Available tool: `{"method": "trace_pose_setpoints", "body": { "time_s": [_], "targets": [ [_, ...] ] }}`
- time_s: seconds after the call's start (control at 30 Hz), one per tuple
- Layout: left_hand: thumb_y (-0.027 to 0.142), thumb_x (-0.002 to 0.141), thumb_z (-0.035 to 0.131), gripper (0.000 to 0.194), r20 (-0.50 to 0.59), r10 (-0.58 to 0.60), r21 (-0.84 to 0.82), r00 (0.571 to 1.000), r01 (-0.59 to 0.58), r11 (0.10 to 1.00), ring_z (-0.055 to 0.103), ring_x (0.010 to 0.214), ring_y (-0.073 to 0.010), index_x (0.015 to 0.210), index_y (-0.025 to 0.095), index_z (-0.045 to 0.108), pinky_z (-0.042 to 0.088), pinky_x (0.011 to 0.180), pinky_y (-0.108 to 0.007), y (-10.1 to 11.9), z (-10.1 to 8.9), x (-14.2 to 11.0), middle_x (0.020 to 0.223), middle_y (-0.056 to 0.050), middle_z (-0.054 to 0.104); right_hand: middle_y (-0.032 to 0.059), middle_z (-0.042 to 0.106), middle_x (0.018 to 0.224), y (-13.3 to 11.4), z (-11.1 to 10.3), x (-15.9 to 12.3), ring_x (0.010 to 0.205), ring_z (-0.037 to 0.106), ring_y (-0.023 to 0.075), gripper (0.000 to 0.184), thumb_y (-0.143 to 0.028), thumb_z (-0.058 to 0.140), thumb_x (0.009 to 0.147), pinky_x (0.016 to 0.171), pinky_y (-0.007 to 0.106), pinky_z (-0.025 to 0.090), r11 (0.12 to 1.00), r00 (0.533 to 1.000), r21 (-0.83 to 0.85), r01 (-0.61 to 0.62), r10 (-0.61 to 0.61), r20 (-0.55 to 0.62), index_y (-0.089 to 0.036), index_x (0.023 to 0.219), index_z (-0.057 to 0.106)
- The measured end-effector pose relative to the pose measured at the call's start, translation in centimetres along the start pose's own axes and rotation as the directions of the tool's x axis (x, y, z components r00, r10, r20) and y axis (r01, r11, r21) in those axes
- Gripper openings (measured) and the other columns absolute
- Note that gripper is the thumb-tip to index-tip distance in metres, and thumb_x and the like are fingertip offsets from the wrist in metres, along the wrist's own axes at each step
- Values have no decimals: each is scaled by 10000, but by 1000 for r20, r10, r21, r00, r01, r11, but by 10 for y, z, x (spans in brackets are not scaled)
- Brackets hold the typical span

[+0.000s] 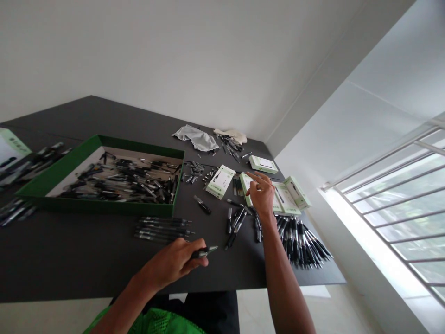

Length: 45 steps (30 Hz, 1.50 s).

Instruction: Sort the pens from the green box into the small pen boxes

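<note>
Gripping a pen (203, 252), the left hand's fingers (202, 255) are closed around its barrel, the tip projecting beyond them; the right hand's fingers (255, 182), partly spread, lie over green-and-white boxes (287, 195), their hold indiscernible.

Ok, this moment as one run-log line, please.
left hand: holding pen | right hand: at light green boxes, grip unclear | green tray: loose pens inside | dark table: more pens around
</note>
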<state>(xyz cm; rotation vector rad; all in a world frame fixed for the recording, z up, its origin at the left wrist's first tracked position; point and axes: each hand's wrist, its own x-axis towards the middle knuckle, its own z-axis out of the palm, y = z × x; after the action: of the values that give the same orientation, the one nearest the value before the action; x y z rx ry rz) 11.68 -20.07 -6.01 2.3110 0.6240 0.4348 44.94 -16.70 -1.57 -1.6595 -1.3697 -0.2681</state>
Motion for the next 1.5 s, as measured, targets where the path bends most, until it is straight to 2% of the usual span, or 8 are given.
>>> {"method": "trace_pose_setpoints", "body": {
  "time_s": [0.23, 0.43, 0.77, 0.97, 1.1, 1.17, 1.3, 1.5],
  "targets": [
    [788, 984, 145, 852, -14, -28, -14, 1000, 28, 1000, 647, 653, -167, 1134, 201, 744, 521, 617, -217, 0, 0, -1, 787, -65, 712, 55, 759, 637, -2, -1, -1, 1229, 685, 306, 388, -107, 504, 815, 1112, 529, 463, 1000, 1000, -6, -23, 23, 3, -224, 921, 859],
    [783, 987, 130, 862, 6, -29, 5, 1000, 29, 1000, 665, 676, -178, 1102, 192, 748, 528, 635, -227, 1, 0, -1, 780, -72, 714, 65, 802, 753, -3, 1, -1, 1203, 695, 312, 388, -120, 504, 817, 1118, 548, 433, 999, 1000, -30, -19, 20, 19, -231, 934, 857],
    [775, 996, 162, 816, 4, -33, 22, 999, 33, 999, 662, 677, -164, 1112, 206, 736, 522, 641, -213, -2, 1, -1, 793, -56, 714, 58, 788, 753, -2, 0, -1, 1116, 704, 297, 376, -131, 500, 827, 1052, 509, 472, 1000, 1000, -22, -1, 1, 6, -250, 879, 852],
    [723, 1028, 276, 674, 11, -25, 18, 1000, 25, 1000, 681, 750, -174, 1128, 225, 719, 528, 699, -215, -4, 2, -3, 811, -38, 725, 56, 784, 825, -4, -1, -2, 1023, 691, 272, 360, -139, 497, 835, 990, 477, 491, 1000, 1000, -19, 20, -20, 2, -253, 823, 838],
    [699, 1041, 300, 639, 10, -30, 4, 999, 30, 1000, 664, 721, -170, 1100, 219, 718, 517, 676, -212, -4, 3, -3, 799, -36, 706, 48, 741, 723, -9, -2, -2, 964, 675, 270, 362, -133, 493, 841, 969, 468, 487, 999, 999, -18, 40, -39, 21, -242, 848, 838],
    [703, 1039, 292, 645, 17, -37, -5, 999, 37, 999, 658, 709, -170, 1093, 219, 715, 514, 672, -215, -3, 2, -3, 800, -37, 699, 42, 718, 682, -12, -3, -2, 937, 670, 268, 357, -133, 495, 850, 983, 471, 474, 998, 998, -22, 50, -50, 32, -246, 810, 831],
    [723, 1028, 290, 652, 29, -52, -12, 998, 52, 999, 664, 733, -187, 1043, 217, 701, 503, 678, -228, 0, 0, -3, 812, -48, 701, 50, 727, 718, -15, -4, -2, 915, 656, 258, 408, -134, 487, 872, 977, 466, 471, 996, 996, -26, 83, -81, 42, -269, 604, 764],
    [737, 1025, 207, 678, 15, 14, -25, 1000, -13, 1000, 619, 690, -169, 896, 219, 625, 453, 709, -238, 8, -9, -3, 723, -11, 674, 47, 762, 802, -15, -5, -3, 884, 639, 242, 484, -138, 489, 905, 939, 459, 483, 994, 994, -16, 109, -108, 17, -267, 482, 683]
  ]
}}
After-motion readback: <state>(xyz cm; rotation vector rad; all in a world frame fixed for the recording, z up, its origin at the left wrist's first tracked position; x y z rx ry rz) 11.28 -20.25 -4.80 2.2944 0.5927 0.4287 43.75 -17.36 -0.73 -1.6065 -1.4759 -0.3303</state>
